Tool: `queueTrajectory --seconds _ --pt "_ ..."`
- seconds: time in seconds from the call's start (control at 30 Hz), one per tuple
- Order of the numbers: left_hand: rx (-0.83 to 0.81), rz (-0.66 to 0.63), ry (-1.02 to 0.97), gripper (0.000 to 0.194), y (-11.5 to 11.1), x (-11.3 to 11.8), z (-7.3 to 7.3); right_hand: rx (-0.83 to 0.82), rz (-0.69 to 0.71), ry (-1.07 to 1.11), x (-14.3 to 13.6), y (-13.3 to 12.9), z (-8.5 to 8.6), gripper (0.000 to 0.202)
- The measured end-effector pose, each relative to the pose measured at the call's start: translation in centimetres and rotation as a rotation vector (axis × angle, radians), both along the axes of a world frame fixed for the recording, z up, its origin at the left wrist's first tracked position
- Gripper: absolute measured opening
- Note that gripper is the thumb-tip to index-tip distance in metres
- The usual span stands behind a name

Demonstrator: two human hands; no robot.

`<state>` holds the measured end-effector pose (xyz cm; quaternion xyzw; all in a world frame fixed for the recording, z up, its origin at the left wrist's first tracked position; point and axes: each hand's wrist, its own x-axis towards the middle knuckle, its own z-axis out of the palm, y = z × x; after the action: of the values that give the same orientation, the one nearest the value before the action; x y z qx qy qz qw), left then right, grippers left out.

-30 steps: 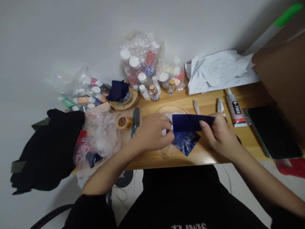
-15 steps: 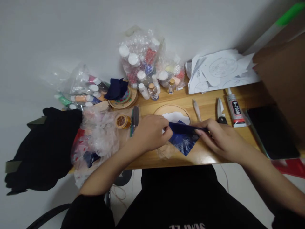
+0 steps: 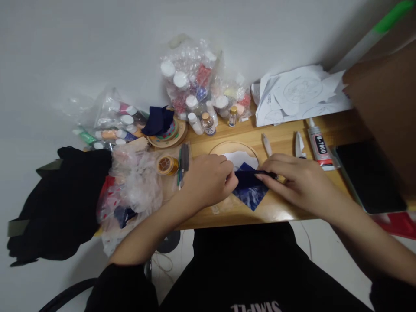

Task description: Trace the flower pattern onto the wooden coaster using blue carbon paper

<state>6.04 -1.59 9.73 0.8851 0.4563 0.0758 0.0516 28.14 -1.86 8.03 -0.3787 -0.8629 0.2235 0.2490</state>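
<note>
The left hand [image 3: 209,180] and right hand [image 3: 294,180] pinch opposite ends of a navy strip [image 3: 247,178] over a blue sheet [image 3: 251,199]. Uneven pulling could crease the strip or tug one end free.

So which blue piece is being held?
The narrow dark blue fabric strip, pinched by the right hand. The shiny blue sheet lies beneath; the crumpled blue fabric sits farther left.

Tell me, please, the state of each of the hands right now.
Left hand: closed, holding one end of the dark blue strip.
Right hand: closed, pinching the strip's other end.
</note>
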Motion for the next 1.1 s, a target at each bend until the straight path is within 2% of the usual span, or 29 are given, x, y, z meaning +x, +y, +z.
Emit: queueTrajectory --seconds 0.17,0.33,0.5,0.6,0.7,0.87,1.1 --pt "0.017 0.001 -0.048 0.025 0.0 0.1 0.2 0.069 -0.053 0.032 -0.6 0.3 -0.2 0.014" --pt "0.017 0.015 -0.063 0.023 0.0 0.2 0.2 0.156 -0.016 0.001 -1.0 0.1 -0.2 0.017" --pt "-0.083 0.087 -0.061 0.02 0.1 0.4 0.3 0.305 -0.011 -0.068 -1.3 -0.6 0.2 0.019" --pt "-0.142 0.14 -0.093 0.019 0.1 0.3 0.3 0.329 0.0 -0.073 -1.3 -1.0 0.5 0.018" --pt "-0.148 0.132 -0.126 0.021 0.1 0.1 0.2 0.268 0.012 -0.059 -1.1 -1.1 0.5 0.02" --pt "-0.094 0.039 -0.168 0.024 -0.1 0.1 -0.3 0.118 -0.034 -0.063 -1.1 -0.5 -0.1 0.026" --pt "0.022 -0.1 -0.283 0.025 -0.1 0.1 -0.2 -0.313 0.039 0.013 -1.8 1.3 -0.3 0.027"
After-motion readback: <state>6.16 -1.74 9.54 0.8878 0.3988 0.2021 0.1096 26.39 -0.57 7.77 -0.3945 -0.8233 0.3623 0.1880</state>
